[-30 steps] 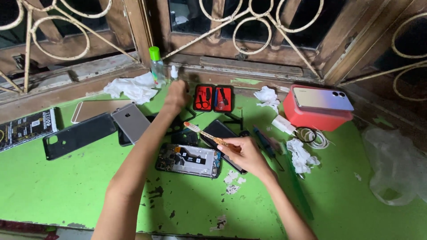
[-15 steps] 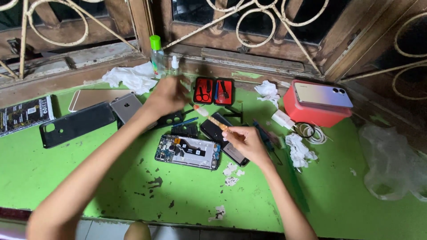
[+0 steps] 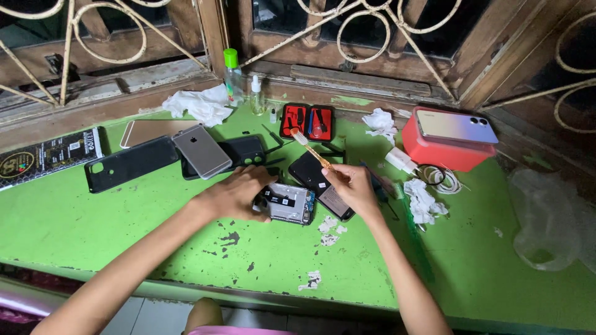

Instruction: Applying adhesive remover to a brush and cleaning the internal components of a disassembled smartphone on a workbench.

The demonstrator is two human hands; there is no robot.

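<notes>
The left hand (image 3: 239,192) rests on the open phone (image 3: 287,203), fingers curled around its left end (the phone lies flat on the green table (image 3: 124,229)). The right hand (image 3: 351,186) is at 3 o'clock from the phone and pinches a brush (image 3: 308,147), whose white tip points to 11 o'clock. A red tool case (image 3: 307,121) sits at 12 o'clock. A silver phone (image 3: 200,151) lies at 10 o'clock, and a red box (image 3: 444,155) at 2 o'clock.
</notes>
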